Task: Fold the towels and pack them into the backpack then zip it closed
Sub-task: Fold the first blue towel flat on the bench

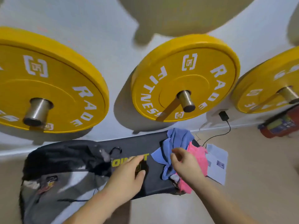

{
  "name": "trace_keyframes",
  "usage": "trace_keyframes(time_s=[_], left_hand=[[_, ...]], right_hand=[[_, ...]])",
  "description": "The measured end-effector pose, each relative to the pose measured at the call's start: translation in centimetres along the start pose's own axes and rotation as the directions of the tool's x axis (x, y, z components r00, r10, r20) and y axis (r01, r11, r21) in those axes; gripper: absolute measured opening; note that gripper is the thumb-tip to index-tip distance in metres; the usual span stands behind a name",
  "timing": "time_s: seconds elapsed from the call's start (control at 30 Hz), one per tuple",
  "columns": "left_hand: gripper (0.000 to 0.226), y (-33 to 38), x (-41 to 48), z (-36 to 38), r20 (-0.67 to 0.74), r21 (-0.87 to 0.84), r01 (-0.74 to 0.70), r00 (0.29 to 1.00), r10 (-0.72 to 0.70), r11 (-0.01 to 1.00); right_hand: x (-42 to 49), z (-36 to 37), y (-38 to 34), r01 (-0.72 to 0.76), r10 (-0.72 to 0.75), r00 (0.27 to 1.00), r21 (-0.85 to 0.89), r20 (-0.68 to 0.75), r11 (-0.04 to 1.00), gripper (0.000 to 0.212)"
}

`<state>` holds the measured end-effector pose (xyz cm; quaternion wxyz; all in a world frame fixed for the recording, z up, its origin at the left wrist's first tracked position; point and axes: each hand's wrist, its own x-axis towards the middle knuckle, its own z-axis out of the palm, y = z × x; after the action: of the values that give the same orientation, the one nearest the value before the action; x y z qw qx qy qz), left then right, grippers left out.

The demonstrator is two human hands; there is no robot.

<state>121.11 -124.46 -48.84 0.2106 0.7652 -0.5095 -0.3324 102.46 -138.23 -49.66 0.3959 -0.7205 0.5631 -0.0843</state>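
The blue towel and pink towel lie in a messy heap on the black mat, just under the right hand. I cannot tell if its loosely bent fingers hold cloth. The left hand lies flat, holding nothing, beside the backpack

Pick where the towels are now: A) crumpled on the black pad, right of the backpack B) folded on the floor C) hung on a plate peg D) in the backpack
A: the blue towel and pink towel lie crumpled on the pad, with the backpack to their left.
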Motion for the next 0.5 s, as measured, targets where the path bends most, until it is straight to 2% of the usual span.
trace_keyframes(time_s=[0.1, 0.2, 0.37, 0.5], left_hand=[[0.050, -6.4, 5.4, 7.3, 0.004, 0.039, -0.020, 1.000, 0.020, 0.999], [0.048, -11.0, 9.5, 12.8, -0.026, 0.040, -0.058, 0.998, 0.059, 0.998], [0.051, -15.4, 12.2, 18.2, -0.053, 0.087, -0.103, 0.993, 0.108, 0.991], [0.052, -16.0, 10.8, 19.0, -0.096, 0.117, -0.140, 0.984, 0.152, 0.983]], right_hand=[[5.9, 7.1, 8.0, 0.025, -0.028, 0.999, -0.063, -0.044, 0.998, 0.017], [10.8, 13.3, 14.3, 0.116, -0.131, 0.990, -0.222, -0.052, 0.968, 0.011], [15.1, 18.7, 20.7, 0.187, -0.311, 0.944, -0.599, -0.109, 0.779, 0.025], [15.1, 19.4, 23.2, 0.232, -0.402, 0.911, -0.700, -0.086, 0.675, 0.024]])
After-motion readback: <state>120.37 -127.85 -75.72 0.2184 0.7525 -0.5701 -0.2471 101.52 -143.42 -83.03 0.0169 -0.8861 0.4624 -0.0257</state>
